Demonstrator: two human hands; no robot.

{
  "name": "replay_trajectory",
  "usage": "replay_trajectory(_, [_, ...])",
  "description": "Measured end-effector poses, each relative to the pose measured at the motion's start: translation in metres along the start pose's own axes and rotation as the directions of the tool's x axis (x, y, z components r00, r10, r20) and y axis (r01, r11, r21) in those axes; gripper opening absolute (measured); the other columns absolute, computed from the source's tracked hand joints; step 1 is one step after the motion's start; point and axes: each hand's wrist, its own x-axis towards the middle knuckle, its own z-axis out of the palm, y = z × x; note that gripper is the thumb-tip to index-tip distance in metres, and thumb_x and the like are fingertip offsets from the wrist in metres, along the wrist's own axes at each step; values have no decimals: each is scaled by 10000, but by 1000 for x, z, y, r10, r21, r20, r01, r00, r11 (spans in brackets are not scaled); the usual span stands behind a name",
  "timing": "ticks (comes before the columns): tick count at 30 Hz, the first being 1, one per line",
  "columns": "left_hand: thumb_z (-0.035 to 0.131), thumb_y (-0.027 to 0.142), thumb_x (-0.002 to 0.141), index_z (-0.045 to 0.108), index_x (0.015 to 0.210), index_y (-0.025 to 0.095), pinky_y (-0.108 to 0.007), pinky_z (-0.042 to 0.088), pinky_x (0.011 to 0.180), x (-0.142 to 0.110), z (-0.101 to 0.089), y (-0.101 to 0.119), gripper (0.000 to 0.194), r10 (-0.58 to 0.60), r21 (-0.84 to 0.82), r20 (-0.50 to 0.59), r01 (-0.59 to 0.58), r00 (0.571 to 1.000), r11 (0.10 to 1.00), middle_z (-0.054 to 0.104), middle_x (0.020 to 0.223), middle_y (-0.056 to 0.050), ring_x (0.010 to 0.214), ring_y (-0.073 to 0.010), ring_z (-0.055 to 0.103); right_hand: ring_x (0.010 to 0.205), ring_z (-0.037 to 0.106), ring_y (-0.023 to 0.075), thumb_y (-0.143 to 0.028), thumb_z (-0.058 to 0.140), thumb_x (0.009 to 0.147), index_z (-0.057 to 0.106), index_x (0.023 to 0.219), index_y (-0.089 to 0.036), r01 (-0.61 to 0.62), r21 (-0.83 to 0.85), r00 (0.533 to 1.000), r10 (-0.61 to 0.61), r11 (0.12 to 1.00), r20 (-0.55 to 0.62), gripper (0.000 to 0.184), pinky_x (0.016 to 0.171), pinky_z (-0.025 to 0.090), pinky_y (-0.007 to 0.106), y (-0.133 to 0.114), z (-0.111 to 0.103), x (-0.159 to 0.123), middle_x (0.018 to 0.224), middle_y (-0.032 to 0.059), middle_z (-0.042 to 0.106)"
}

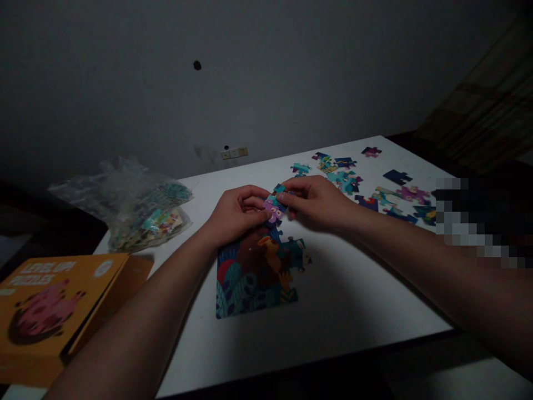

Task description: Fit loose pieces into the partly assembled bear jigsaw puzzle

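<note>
Over the top of a partly joined jigsaw (254, 275), my two hands meet. My left hand (235, 215) pinches a purple puzzle piece (273, 212) with a face-like pattern between thumb and fingers. My right hand (315, 201) is closed on a teal puzzle piece (278, 190), which touches or overlaps the purple one; whether the two are locked together I cannot tell. The joined section lies flat on the white table, showing dark leaves, a brown shape and an orange figure. Its upper left part is hidden by my left hand.
Several loose puzzle pieces (343, 180) are scattered at the table's far right. Clear plastic bags (145, 208) with more pieces lie at the left, behind an orange puzzle box (62, 311). The white table (353, 328) ends near a wall with sockets (234, 153).
</note>
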Motion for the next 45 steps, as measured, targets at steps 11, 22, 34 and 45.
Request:
replay_trajectory(11, [1057,310,683,883,1009,194,-343,674,827,5,-4,-4,387,71,50,-121,-66,990,997,867,875,-39,807,-211,822,760,676,230,-373,721,962,792,926,-243,-32,61,999,34,998,-29,153,776,499,411,-3,-3,1,806,26,756])
replay_trajectory(22, [1085,323,695,901,1008,202,-338,681,844,5,-3,-4,382,92,7,-181,-92,979,996,879,882,-38,802,-195,815,753,651,224,-410,747,1015,780,924,-248,-38,5,999,38,999,-15,189,751,474,398,-1,-2,0,784,22,738])
replay_trajectory(34, [1096,387,687,884,1005,189,-346,678,831,5,-3,-2,431,86,29,-216,-82,973,996,875,886,-52,816,-224,822,730,683,222,-374,764,1001,773,941,-254,-87,26,995,88,996,-50,134,723,493,382,0,-2,-1,751,15,752])
replay_trajectory(45, [1055,393,666,724,922,234,-377,704,764,5,0,-1,448,69,-46,-231,-81,971,996,807,787,9,720,-209,781,720,729,244,-329,746,989,727,943,-269,-125,58,991,128,991,-48,78,684,494,377,-5,-2,-2,749,49,816])
